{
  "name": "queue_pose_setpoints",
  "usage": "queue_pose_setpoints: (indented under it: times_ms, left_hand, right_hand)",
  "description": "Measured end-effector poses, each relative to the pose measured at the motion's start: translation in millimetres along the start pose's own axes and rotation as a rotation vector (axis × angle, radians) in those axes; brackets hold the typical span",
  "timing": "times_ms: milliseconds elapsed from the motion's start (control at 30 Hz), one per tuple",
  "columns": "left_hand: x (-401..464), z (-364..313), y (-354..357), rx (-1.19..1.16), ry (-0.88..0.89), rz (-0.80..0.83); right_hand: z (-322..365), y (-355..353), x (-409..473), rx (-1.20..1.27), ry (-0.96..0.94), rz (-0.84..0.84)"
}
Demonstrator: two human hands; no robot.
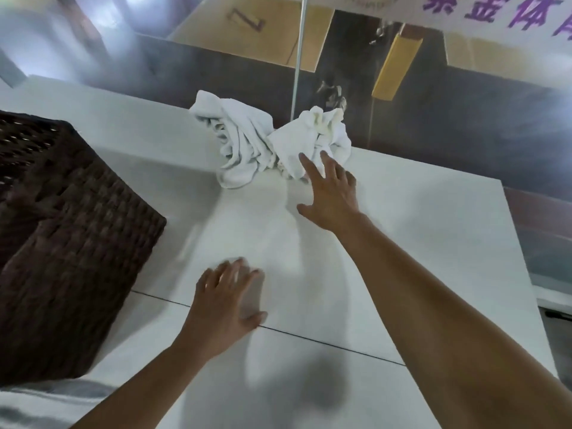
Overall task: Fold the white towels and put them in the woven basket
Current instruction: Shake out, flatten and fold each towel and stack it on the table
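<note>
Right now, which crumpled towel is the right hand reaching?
The right-side towel, the one nearer the glass pole. The right hand has its fingertips at its edge; the other towel lies further left, untouched.

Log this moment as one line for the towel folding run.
stage: reaching | right hand: open, fingertips at crumpled towels | left hand: open, over white table | woven basket: left, contents unseen

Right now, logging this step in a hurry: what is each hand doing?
Left hand: open, fingers spread above the white table, holding nothing.
Right hand: open, fingertips reaching the crumpled white towels, nothing gripped.
</note>
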State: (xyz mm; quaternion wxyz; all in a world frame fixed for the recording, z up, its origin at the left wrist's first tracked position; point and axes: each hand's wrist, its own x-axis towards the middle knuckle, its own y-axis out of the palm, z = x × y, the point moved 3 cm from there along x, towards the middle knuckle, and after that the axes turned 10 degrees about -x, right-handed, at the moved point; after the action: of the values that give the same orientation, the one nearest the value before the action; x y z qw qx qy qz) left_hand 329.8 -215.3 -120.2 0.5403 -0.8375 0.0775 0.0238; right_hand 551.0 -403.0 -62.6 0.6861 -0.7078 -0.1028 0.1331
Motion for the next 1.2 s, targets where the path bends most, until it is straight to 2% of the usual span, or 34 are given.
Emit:
queue_pose_setpoints:
  times_ms: [200,467,667,867,1033,1200]
  left_hand:
    - [-3.4,11.1,15.6,-0.015,0.011,0.026]
    - [-3.8,14.5,17.2,-0.092,0.021,0.006]
    - [-4.7,15.8,18.2,-0.118,0.011,0.009]
    - [-8.2,1.3,10.4,-0.028,-0.007,0.003]
    - [-52.5,-27.3,0.9,-0.119,-0.02,0.11]
    - [-110.7,-68.9,-15.1,-0.217,0.083,0.028]
  right_hand:
    - [-9.4,22.6,57.9,-0.066,-0.078,0.229]
    - [-16.9,31.5,41.9,0.116,0.001,0.058]
    - [-16.1,27.0,-43.6,0.162,0.028,0.051]
    - [3.0,27.9,-157.3,0.226,0.076,0.069]
    - [30.3,20.4,-234.1,0.247,0.107,0.12]
    - [57.2,6.0,-300.9,0.382,0.154,0.108]
